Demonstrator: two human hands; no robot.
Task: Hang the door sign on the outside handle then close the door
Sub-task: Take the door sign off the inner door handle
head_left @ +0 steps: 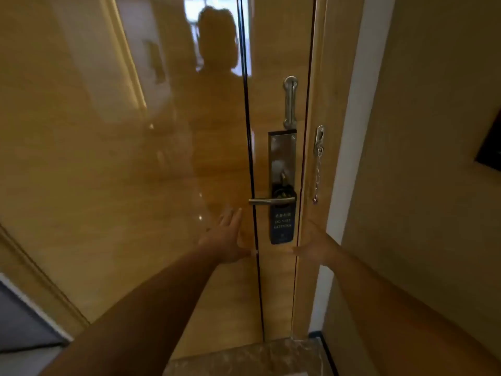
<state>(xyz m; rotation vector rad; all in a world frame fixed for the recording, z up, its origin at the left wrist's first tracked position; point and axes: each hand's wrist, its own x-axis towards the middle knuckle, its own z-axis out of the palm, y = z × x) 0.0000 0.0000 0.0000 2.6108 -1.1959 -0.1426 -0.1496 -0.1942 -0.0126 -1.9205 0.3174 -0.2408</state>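
Note:
A dark blue door sign [282,226] with white lettering hangs from the metal lever handle [271,201] on the glossy wooden door [135,158]. The handle sits on a tall metal lock plate [282,158]. My left hand [227,237] reaches toward the door just left of and below the handle, fingers spread and empty. My right hand [315,246] is held out open below and right of the sign, near the door's edge, holding nothing. Neither hand touches the sign.
A security latch bar [290,101] is fixed above the lock plate. A door chain [317,169] hangs on the frame [322,131] to the right. A beige wall [420,158] stands at right. A stone threshold [244,356] lies below. A person's reflection shows in the door.

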